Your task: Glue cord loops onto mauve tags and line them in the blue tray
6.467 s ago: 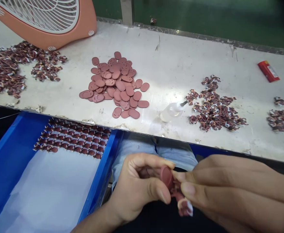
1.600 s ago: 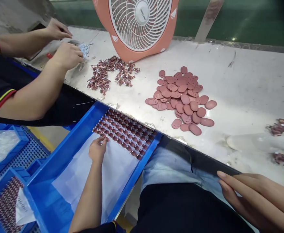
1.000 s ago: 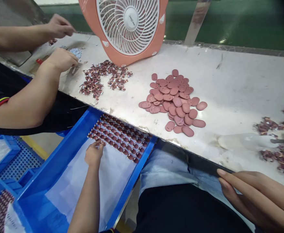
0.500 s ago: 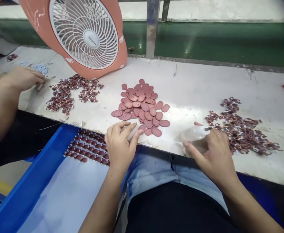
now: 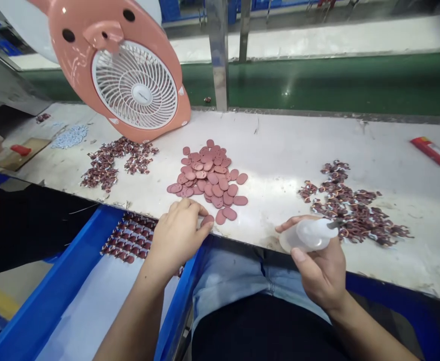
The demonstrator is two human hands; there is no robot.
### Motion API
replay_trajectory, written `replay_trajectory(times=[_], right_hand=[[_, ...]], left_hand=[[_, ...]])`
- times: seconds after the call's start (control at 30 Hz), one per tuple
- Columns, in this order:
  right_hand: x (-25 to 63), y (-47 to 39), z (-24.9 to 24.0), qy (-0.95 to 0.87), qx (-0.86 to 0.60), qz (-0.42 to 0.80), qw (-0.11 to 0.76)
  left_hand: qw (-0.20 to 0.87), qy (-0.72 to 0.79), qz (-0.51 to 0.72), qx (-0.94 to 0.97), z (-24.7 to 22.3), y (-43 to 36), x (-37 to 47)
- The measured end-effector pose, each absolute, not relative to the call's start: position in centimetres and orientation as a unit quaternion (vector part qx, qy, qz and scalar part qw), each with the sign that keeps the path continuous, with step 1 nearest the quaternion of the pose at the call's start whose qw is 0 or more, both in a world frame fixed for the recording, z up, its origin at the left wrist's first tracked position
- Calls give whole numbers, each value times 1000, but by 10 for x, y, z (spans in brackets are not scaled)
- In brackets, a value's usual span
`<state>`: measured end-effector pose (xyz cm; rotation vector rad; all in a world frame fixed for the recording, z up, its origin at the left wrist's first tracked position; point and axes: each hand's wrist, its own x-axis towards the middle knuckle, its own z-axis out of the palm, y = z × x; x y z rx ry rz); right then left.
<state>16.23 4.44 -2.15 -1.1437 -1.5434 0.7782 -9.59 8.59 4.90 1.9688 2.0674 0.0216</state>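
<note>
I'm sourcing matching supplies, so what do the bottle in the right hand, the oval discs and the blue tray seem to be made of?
Bottle: probably plastic, smooth and cloudy-translucent. Oval discs: likely moulded plastic, uniform in shape and colour, fairly matte; coated wood is possible. Blue tray: apparently rigid plastic, smooth and evenly coloured.

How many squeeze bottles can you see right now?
1: the translucent squeeze bottle, held in the right hand, with its dark tip toward the right-hand heap of brown figurines. Another could be hidden behind the fan.
</note>
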Motion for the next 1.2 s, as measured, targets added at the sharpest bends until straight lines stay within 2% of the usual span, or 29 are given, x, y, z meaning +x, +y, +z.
replay_trajectory(times=[0.07, 0.13, 0.27, 0.33, 0.4, 0.47, 0.73, 0.87, 0.97, 1.07, 1.13, 1.2], right_hand=[[161, 43, -24, -625, -459, 358, 520], [158, 43, -24, -606, -448, 393, 527], [146, 42, -10, -555, -439, 481, 517], [139, 41, -1, -530, -427, 534, 502], [135, 39, 7, -504, -410, 579, 493], [135, 37, 13, -477, -400, 609, 491], [150, 32, 8, -424, -378, 694, 443], [164, 25, 1, -406, -387, 715, 416], [186, 15, 5, -471, -450, 643, 403], [208, 5, 14, -587, -541, 456, 394], [218, 1, 19, -615, -572, 353, 412], [223, -2, 22, -594, -590, 311, 450]], left_hand=[[178, 731, 4, 659, 50, 85, -96], [228, 740, 73, 629, 48, 81, -94], [428, 644, 412, 482, 34, 61, -69], [552, 562, 491, 373, 27, 48, -47], [640, 506, 497, 295, 22, 36, -28], [686, 477, 488, 253, 19, 29, -15], [739, 331, 468, 354, 3, 32, -12], [767, 305, 485, 290, -4, 28, -8], [785, 317, 492, 205, -2, 25, -6], [795, 312, 496, 156, 1, 23, -5], [799, 307, 497, 141, 2, 23, -4], [801, 304, 497, 134, 3, 22, -3]])
